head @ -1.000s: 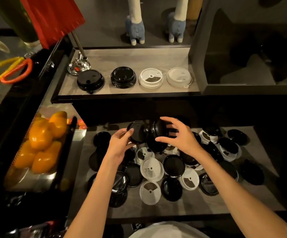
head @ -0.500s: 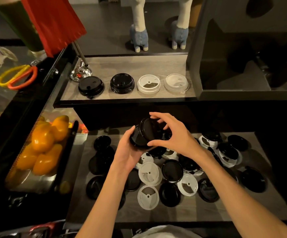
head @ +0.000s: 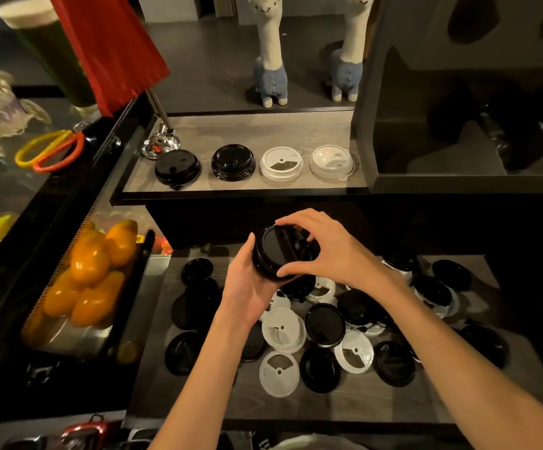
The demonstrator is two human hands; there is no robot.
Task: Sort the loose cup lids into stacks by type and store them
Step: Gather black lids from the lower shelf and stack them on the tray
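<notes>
Four lid stacks (head: 253,164) stand on the upper shelf (head: 237,131) at 12 o'clock. At centre, the left hand (head: 247,287) cups a black lid stack (head: 275,253); the right hand (head: 331,251) pinches its rim. Many loose lids (head: 322,336) remain at 6 o'clock, so sorting is early. No legible writing.

Glossy black plastic lids (head: 271,251) are gleaming beside matt white plastic lids (head: 283,329) on a grey wood-grain shelf (head: 250,131), while a shiny metal stand (head: 161,146), smooth waxy orange peppers (head: 90,264) and cloth llamas (head: 270,60) are catching light nearby.
</notes>
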